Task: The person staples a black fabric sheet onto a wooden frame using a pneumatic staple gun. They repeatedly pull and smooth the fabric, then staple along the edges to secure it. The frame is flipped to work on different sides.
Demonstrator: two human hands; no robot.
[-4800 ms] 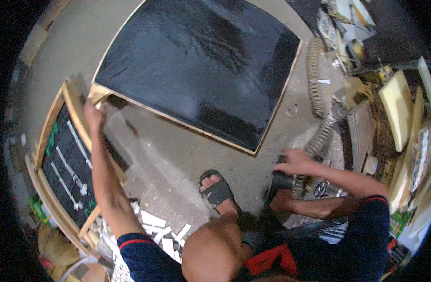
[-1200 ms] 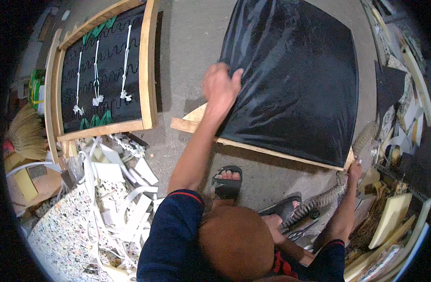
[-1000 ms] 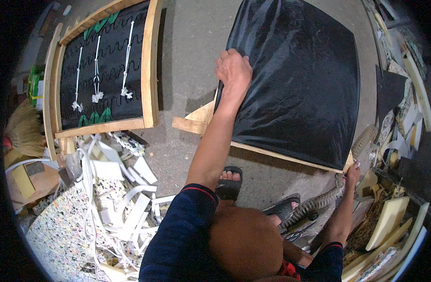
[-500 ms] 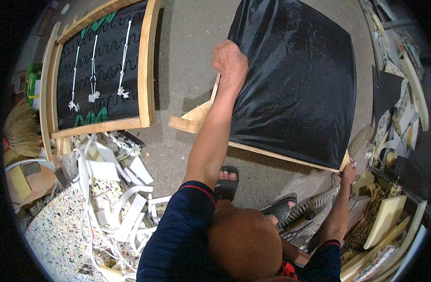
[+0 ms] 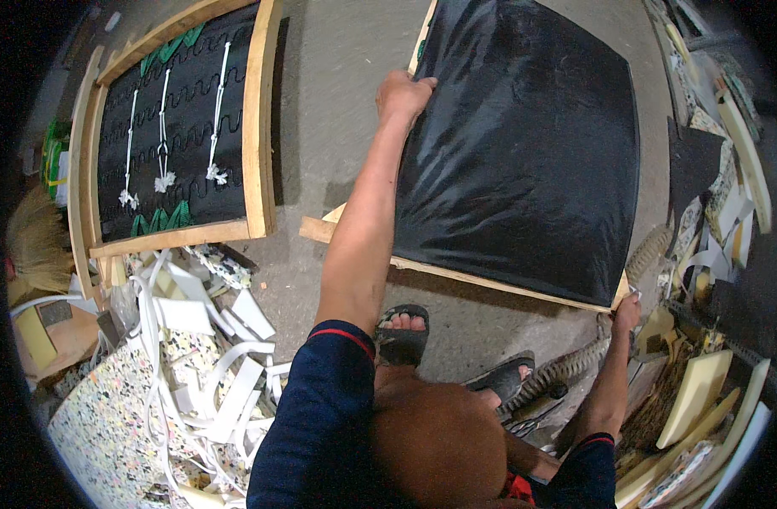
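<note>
A black fabric sheet (image 5: 524, 153) stretches over a wooden frame (image 5: 498, 286), with creases fanning out from its left side. My left hand (image 5: 403, 95) is closed on the left edge of the sheet, its thumb lying over the fabric and its fingers curled down outside the frame. At the near right corner, my right hand (image 5: 627, 312) is closed round the end of the wood; a small pale bit shows by its fingertips, too small to name. Part of the frame's left side is hidden under my left forearm.
Left stands another wooden frame (image 5: 259, 127) with black backing, zigzag springs and white cords. White foam strips (image 5: 236, 399) and a speckled foam sheet (image 5: 108, 424) lie near left. Foam offcuts (image 5: 698, 394) pile up at right. A ribbed hose (image 5: 566, 365) runs beside my feet.
My left hand has moved slightly left and up, drawing the sheet's left edge outward over the frame's left side. Its thumb now lies over the edge. My right hand stays at the corner.
</note>
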